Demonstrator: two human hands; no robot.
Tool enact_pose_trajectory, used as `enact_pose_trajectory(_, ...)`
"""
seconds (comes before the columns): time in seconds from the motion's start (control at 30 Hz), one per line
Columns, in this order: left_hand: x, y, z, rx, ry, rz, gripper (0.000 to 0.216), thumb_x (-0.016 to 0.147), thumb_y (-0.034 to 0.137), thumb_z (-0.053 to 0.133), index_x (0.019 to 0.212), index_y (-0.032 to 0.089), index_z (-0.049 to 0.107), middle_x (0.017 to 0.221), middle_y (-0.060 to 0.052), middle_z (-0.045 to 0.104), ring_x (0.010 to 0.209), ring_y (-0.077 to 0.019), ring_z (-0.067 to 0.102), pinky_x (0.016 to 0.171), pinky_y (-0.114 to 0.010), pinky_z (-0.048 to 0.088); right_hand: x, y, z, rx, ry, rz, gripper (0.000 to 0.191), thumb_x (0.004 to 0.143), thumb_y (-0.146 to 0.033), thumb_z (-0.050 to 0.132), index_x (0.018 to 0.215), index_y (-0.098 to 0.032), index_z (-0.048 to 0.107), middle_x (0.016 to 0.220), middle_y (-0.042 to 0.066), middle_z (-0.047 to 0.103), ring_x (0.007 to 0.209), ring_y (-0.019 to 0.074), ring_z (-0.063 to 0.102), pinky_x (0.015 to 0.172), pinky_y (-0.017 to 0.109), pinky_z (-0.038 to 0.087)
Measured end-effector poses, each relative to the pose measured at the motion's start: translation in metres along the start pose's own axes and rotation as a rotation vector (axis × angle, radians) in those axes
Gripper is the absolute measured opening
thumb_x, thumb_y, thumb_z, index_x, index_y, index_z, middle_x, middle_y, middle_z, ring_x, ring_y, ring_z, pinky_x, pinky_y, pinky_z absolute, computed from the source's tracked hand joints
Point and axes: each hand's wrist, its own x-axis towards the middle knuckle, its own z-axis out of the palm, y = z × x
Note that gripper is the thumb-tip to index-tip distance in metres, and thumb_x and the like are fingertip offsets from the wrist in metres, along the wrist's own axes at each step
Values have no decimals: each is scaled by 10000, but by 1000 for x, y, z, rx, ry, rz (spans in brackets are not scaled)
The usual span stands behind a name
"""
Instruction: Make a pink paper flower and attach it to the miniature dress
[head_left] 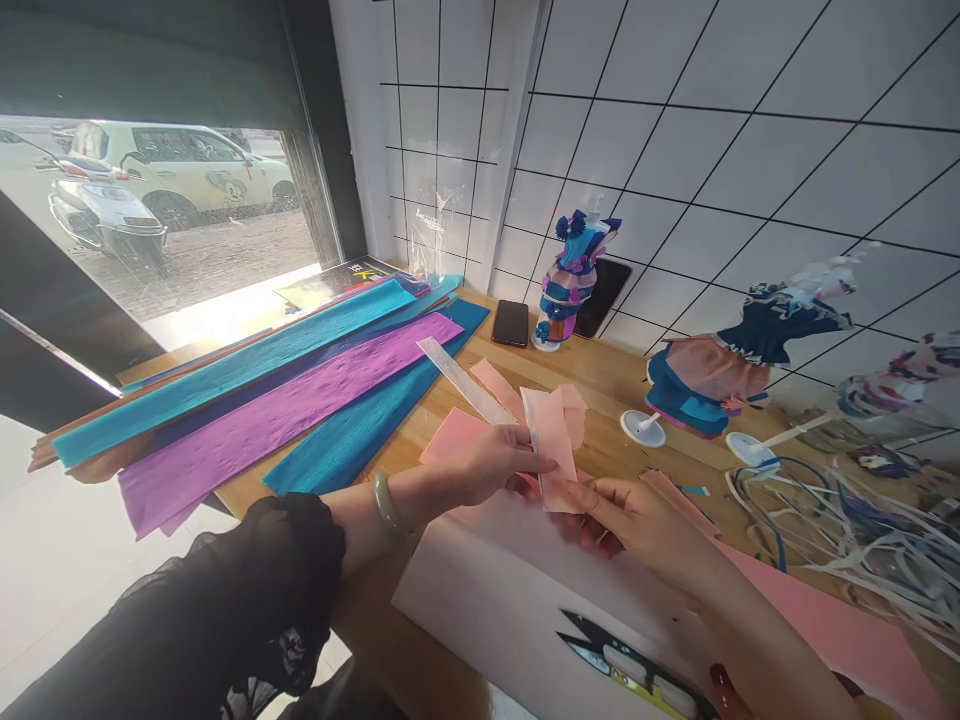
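Note:
Both my hands hold a folded piece of pink crepe paper over a wooden table. My left hand pinches its left edge between thumb and fingers. My right hand grips its lower end from below. More pink paper pieces lie just beyond my hands. A white sheet lies under them.
Long blue and purple crepe paper strips lie to the left. A white ruler, a black phone, dressed mannequin figures, white stands, tangled white strips, a pink sheet and black scissors surround my hands.

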Motion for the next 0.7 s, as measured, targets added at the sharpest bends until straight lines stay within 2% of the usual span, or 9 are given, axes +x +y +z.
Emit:
enact_pose_trajectory(0.07,0,0,-1,-10,2,6,228,673,295,683,792,114,613,745,-43,592,594,-90,535,548,-234,420,2,1,1,-5,-30,-1,445,737,-581,522,643,-164,648,644,70,673,550,138,560,487,239,419)
enact_pose_trajectory(0.17,1,-2,-2,-18,-2,4,245,657,302,696,790,114,613,749,-40,591,586,-89,536,537,-232,413,5,1,1,-58,-40,-25,408,748,-533,543,579,-173,632,578,38,630,531,128,533,494,234,409)
enact_pose_trajectory(0.27,2,-4,-3,-21,-3,-1,252,642,292,711,787,113,609,757,-36,588,574,-90,543,518,-225,408,6,2,1,-105,12,-63,397,746,-504,557,516,-183,601,488,4,565,480,113,495,473,226,380)
enact_pose_trajectory(0.43,3,-5,-4,-26,-26,-3,305,653,356,704,789,100,610,746,-49,598,567,-89,548,519,-223,423,3,0,2,-175,62,-60,382,726,-499,569,518,-181,609,473,-3,545,469,114,485,457,224,359)
enact_pose_trajectory(0.7,3,-4,-4,27,11,11,369,615,395,731,807,105,607,742,-52,605,585,-109,563,518,-240,432,5,0,0,-166,-55,-29,396,741,-512,542,546,-171,592,501,-10,541,489,108,480,486,229,368)
